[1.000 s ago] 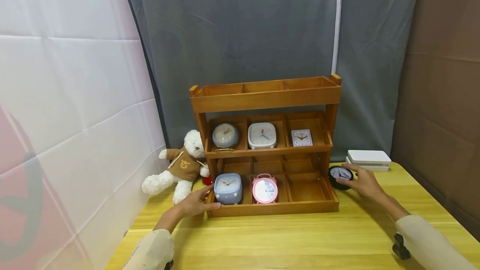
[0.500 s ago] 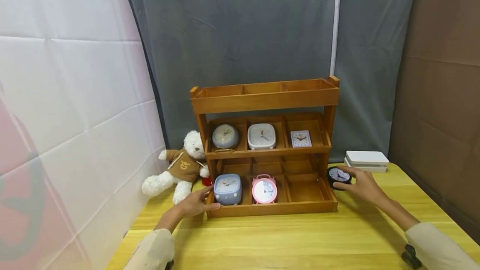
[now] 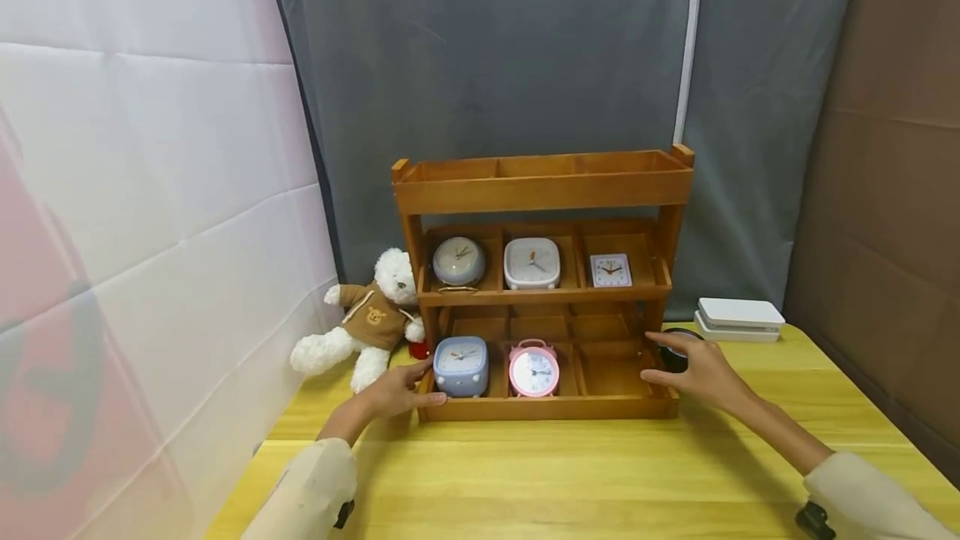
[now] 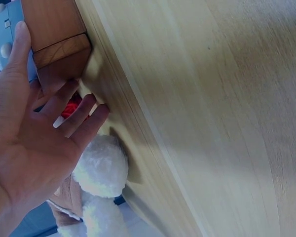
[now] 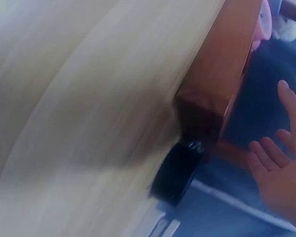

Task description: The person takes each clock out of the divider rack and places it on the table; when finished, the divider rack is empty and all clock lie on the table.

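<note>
A wooden three-tier shelf (image 3: 555, 410) stands on the table. My left hand (image 3: 393, 390) is at its lower left corner, thumb against the front board and loosely bent fingers along the side. Beside that thumb, a blue alarm clock (image 3: 461, 369) sits in the bottom left compartment. A pink alarm clock (image 3: 534, 372) fills the middle one. My right hand (image 3: 708, 369), thumb and fingers spread, hovers at the shelf's lower right end and holds nothing. Behind it a round black clock (image 5: 175, 173) lies on the table against the shelf's side, partly hidden by the hand in the head view.
On the middle tier are a round grey clock (image 3: 458, 260), a white rounded clock (image 3: 532, 262) and a small square clock (image 3: 611, 270). A teddy bear (image 3: 375, 319) leans at the left. White boxes (image 3: 738, 319) are stacked at the right back.
My right hand has left the black clock and shifted left to the shelf's right end. The clock stays beside the shelf. My left hand keeps its place; the head view has shifted slightly.
</note>
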`<state>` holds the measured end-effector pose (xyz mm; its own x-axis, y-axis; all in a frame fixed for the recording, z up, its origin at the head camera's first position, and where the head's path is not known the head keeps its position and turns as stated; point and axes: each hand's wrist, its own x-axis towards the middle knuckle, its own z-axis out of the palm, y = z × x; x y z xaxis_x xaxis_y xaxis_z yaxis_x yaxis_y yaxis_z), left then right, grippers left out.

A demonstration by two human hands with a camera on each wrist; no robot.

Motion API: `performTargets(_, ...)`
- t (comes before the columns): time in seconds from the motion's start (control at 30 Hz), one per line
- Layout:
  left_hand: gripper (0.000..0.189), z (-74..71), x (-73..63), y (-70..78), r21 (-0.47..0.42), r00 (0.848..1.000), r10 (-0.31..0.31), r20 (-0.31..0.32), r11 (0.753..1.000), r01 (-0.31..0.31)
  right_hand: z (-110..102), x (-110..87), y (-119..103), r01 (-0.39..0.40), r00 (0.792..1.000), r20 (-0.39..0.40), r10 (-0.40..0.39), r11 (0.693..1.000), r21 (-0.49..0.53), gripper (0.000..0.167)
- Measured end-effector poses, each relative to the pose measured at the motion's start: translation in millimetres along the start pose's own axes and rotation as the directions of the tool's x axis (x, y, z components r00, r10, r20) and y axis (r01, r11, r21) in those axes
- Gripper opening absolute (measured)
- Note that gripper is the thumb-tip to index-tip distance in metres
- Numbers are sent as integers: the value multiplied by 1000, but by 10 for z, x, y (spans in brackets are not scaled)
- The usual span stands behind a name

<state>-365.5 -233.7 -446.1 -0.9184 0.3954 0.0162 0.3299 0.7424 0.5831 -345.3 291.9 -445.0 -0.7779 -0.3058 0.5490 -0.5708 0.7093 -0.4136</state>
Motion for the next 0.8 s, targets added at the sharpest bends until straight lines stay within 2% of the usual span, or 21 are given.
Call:
performTargets(0.2, 89, -14, -2, 34, -16, 1000, -26, -3, 1000, 26, 143, 101, -156, 58, 998, 17, -58, 998, -4, 67)
performTargets(0.4, 90, -2, -1, 21, -33, 999, -47, 3, 998, 47, 302, 211, -326, 41, 997, 58, -44, 998, 46, 69)
performTargets(0.63, 90, -2, 14, 25, -42, 998, -64, -5, 997, 64, 521, 390, -524, 63, 995, 70, -69, 994, 95, 65)
performTargets(0.8, 90, 8, 4, 28, -41, 996, -89, -3, 995, 89, 699, 484, -644, 26, 995, 95, -39, 990, 136, 62)
